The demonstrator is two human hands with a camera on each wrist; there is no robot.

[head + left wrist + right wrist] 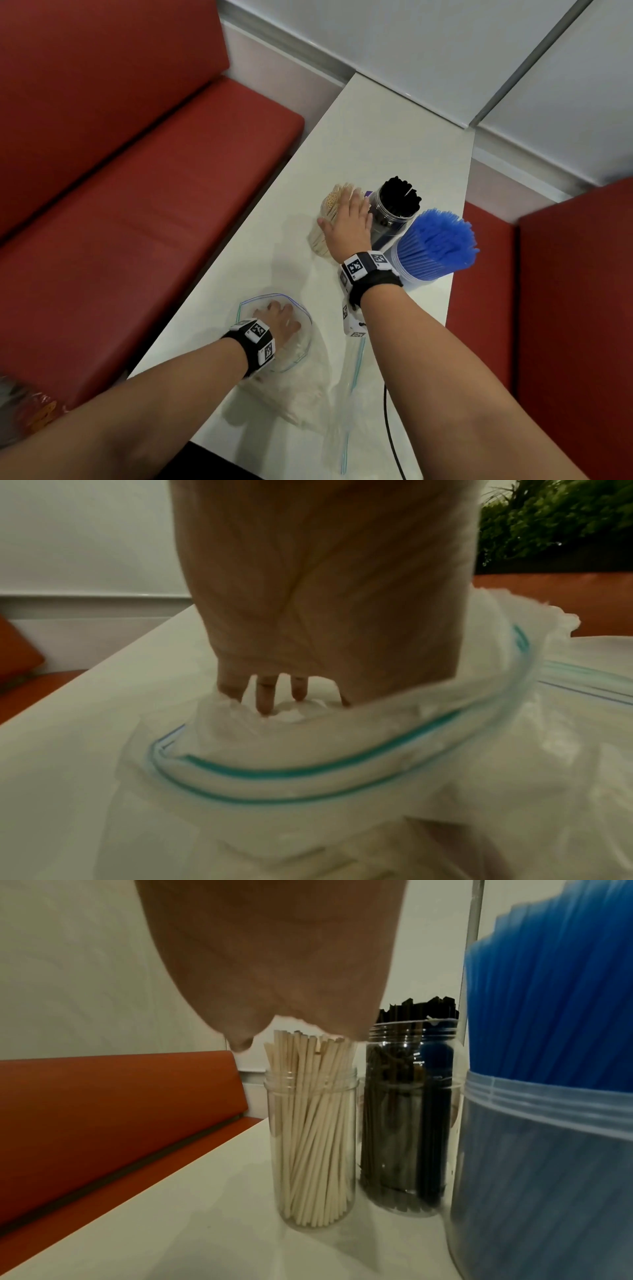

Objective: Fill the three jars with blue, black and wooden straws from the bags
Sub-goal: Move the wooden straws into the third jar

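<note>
White table (359, 144) between red booth seats (144, 192), grey wall panels behind.

My right hand (347, 228) sits flat on top of the wooden straws (310, 1139), fingers straight and together, palm pressing on the straw tips. Those straws stand upright in the clear jar (279, 1150) directly under the palm, fanned a bit at the top. Black straws (400, 197) in their own jar just right of my fingers, touching or nearly touching the wooden jar; can't tell which. Blue straws (440, 240) in the third jar, right of my wrist and closest to me, packed full and splaying above the rim.

My left hand (277, 322) is down inside the open mouth of a clear zip bag (342, 772), fingers (265, 693) pointing down into crumpled plastic. Can't tell whether they pinch anything; contents under the fingertips are hidden. Bag's blue-green zip rim loops round the wrist.

A second flat zip bag (351, 394) lies right of that hand. Black cable (390, 428) runs off the near table edge.
</note>
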